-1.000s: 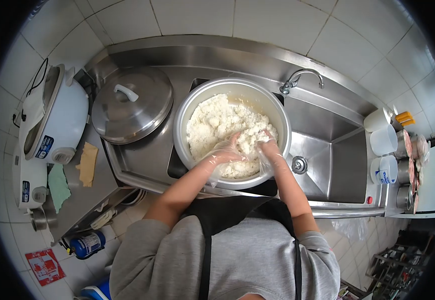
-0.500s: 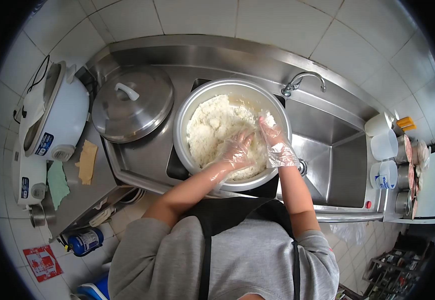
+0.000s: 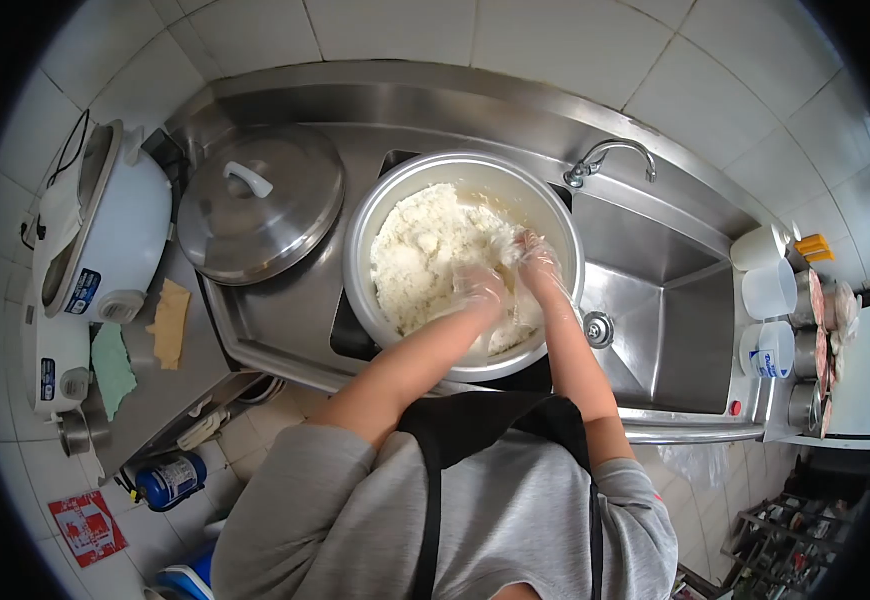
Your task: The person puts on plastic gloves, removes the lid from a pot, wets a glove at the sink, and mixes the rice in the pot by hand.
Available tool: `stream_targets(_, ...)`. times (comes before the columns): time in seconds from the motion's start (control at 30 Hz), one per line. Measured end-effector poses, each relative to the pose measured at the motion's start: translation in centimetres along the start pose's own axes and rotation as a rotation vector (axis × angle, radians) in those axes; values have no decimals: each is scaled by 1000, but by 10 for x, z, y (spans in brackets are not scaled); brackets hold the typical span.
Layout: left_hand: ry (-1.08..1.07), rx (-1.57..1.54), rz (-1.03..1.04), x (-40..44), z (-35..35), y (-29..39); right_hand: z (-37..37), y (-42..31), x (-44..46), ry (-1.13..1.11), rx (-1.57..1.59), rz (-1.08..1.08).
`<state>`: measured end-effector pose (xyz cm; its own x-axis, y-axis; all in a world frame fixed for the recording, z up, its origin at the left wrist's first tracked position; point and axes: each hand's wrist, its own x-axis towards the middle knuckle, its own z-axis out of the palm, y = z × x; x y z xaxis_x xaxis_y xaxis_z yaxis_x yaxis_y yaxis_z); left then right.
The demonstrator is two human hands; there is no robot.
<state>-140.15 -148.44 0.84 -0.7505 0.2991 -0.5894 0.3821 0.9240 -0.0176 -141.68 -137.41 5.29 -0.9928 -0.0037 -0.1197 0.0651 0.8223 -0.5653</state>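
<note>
A large round metal pot stands on the steel counter, with a mass of white cooked rice inside. Both my hands are down in the pot, wearing clear plastic gloves. My left hand presses into the rice near the middle, and its fingertips are hidden there. Close beside it on the right, my right hand has curled fingers against a clump of rice. The gloves' edges and the motion blur the finger outlines.
A big steel lid with a white handle lies left of the pot. To the right are a sink and a curved faucet. Plastic tubs line the far right. A rice cooker stands at far left.
My right hand has turned inward and its fingers have curled toward the rice. My left hand has pushed further into the rice, hiding the fingers that showed before.
</note>
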Motion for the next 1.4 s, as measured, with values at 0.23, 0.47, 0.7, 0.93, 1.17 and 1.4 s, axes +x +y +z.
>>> stream_targets(0.23,244,-498,-13,-38,-3,-26,-21,13,-22,65,57,-51)
stream_targets(0.47,21,-1675,-27,-14,42,-73,-5,13,-45,-407,578,47)
stream_targets(0.7,85,-2345,227,-31,68,-75,36,-33,-61,-419,829,-119)
stream_targets(0.93,-82,-2313,353,-67,14,-62,20,-30,-62,-399,1149,-17)
stream_targets(1.17,-34,-2336,279,-90,-32,-43,10,-28,-67,-259,1256,229)
stream_targets(1.4,112,-1913,37,-56,-4,-55,-27,-57,-67,-150,957,112)
